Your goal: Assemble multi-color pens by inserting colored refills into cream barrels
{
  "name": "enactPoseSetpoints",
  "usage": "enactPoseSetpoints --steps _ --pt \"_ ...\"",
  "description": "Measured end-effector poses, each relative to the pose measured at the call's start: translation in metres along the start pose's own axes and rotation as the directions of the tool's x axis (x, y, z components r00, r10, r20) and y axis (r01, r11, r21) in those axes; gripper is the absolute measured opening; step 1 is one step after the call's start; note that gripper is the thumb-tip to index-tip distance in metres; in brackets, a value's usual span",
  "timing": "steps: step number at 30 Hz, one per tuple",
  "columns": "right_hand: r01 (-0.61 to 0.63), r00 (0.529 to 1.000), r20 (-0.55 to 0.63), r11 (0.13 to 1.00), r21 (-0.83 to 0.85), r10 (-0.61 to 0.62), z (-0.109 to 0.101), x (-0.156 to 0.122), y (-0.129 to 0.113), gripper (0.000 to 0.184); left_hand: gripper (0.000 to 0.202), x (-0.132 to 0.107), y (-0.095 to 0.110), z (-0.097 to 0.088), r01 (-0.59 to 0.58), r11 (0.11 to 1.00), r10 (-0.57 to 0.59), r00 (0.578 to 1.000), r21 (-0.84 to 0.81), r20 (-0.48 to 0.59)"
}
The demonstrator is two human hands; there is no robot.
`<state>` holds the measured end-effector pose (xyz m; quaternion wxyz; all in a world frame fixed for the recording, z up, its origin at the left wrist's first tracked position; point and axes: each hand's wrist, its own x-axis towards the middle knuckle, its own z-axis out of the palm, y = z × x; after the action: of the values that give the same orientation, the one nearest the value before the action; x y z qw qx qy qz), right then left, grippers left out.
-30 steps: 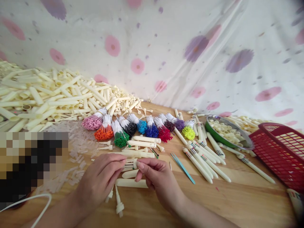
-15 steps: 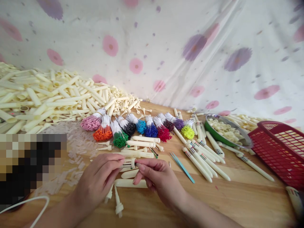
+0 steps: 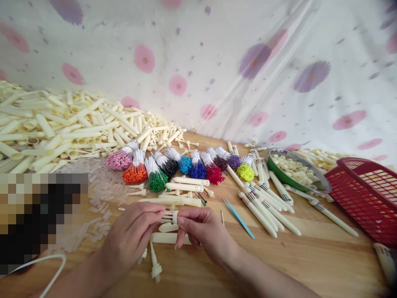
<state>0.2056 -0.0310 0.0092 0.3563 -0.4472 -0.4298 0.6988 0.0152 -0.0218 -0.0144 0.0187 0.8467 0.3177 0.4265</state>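
A cream multicolour pen barrel with slots in its end lies between my two hands over the middle of the table. My left hand is closed around its body, which the fingers mostly hide. At the slotted end, my right hand pinches the rim ring between thumb and forefinger. Under the hands lies another cream barrel. A narrow cream tip piece with a collar rests just in front. Beyond the hands are more slotted barrels and bundles of coloured refills, among them a green bundle.
A large heap of cream barrels fills the back left, with clear tubing pieces before it. To the right lie blue tweezers, several pens, a green bowl of small rings and a red basket.
Both hands stay nearly in place. My right fingers have closed more firmly onto the barrel's slotted end, and dark colour now shows in its slots.
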Motion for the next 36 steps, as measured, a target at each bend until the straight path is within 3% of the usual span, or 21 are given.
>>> enactPoseSetpoints --steps 5,9,17,22,28,30,33,36 --pt "-0.013 0.997 0.077 0.998 -0.064 0.018 -0.006 -0.002 -0.004 0.034 0.019 0.0 0.001 0.0 0.016 1.0 -0.016 1.0 -0.001 0.027" --pt "-0.074 0.99 0.118 0.997 0.002 0.074 -0.008 -0.008 -0.007 0.046 0.019 0.003 0.001 -0.002 0.016 0.999 -0.017 1.0 0.038 0.006" --pt "-0.091 0.99 0.111 0.996 0.016 0.089 -0.008 -0.005 -0.007 0.036 0.018 0.003 0.002 0.0 0.044 0.998 -0.044 0.999 0.051 -0.008" --pt "-0.104 0.994 0.035 0.975 0.195 0.099 -0.007 -0.003 -0.009 0.029 0.015 0.007 0.001 0.001 0.068 0.997 -0.068 0.998 0.044 -0.008" --pt "-0.132 0.989 0.082 0.99 0.049 0.127 -0.012 -0.006 -0.015 0.041 0.013 0.006 -0.004 0.003 0.093 0.995 -0.092 0.995 0.042 -0.039" --pt "-0.088 0.995 0.047 0.996 -0.023 0.089 -0.015 -0.005 -0.017 0.04 0.013 0.004 -0.007 0.004 0.119 0.992 -0.117 0.992 0.04 -0.041" --pt "0.068 0.993 -0.086 0.976 -0.205 -0.087 -0.025 0.003 -0.02 0.037 0.01 0.0 -0.009 0.005 0.216 0.976 -0.216 0.976 0.011 -0.026" --pt "0.223 0.916 -0.202 0.858 -0.462 -0.347 -0.04 0.023 -0.024 0.032 0.015 -0.003 -0.008 0.005 0.347 0.934 -0.346 0.938 -0.084 0.022"
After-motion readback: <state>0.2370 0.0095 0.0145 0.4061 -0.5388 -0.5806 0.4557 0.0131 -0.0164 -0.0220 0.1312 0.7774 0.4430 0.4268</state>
